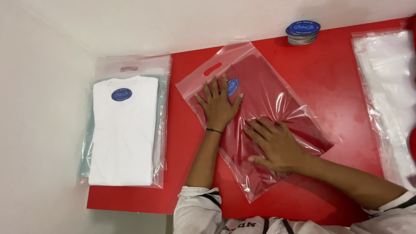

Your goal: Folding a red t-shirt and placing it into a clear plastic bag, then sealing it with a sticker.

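Both hands press flat, fingers spread: left hand (219, 105) and right hand (274, 144) smooth the bagged red shirt (277, 104), gripping nothing; next, I'd guess, stacking it on the white shirt (123, 134).

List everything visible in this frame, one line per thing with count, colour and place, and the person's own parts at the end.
Bagged red garment: one, clear bag with a blue oval sticker, table centre, under both hands.
Bagged white shirt: one on top of a bagged pile, blue oval sticker, table's left end.
Sticker stack: one, blue ovals, far edge.
Empty bags: a pile, clear, right edge.
Table: one, red.
Left hand: flat on bag, black wristband.
Right hand: flat on bag.
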